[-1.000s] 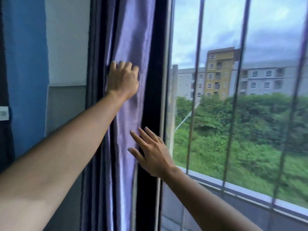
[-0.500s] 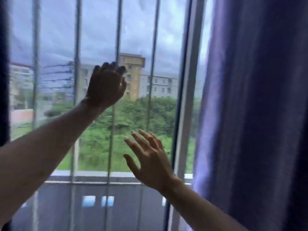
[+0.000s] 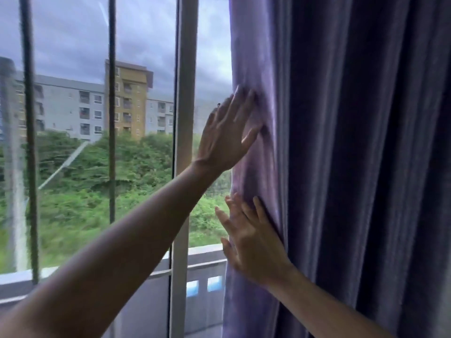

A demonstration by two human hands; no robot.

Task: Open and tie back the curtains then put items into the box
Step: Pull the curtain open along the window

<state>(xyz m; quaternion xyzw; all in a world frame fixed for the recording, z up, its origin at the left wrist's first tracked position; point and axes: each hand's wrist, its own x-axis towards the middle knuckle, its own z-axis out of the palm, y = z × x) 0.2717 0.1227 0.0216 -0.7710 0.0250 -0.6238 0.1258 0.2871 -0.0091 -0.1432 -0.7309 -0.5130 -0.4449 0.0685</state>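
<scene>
Both hands lie flat, fingers spread, on the purple pleated fabric curtain [image 3: 341, 167] at the right. The left hand [image 3: 227, 132] presses higher; the right hand [image 3: 253, 242] presses lower, gripping nothing.

A grey horizontal window ledge [image 3: 202, 258] runs along the base of the window, crossed by a white vertical frame post [image 3: 181, 167]. Dark vertical metal bars [image 3: 111, 142] rise from the ledge

A home, seemingly an upper-floor apartment room: a floor-length purple curtain [image 3: 341, 167] hangs beside a tall window [image 3: 144, 57] fitted with vertical security bars [image 3: 111, 118], overlooking multi-storey residential blocks [image 3: 97, 106] and green scrub [image 3: 97, 179].
</scene>
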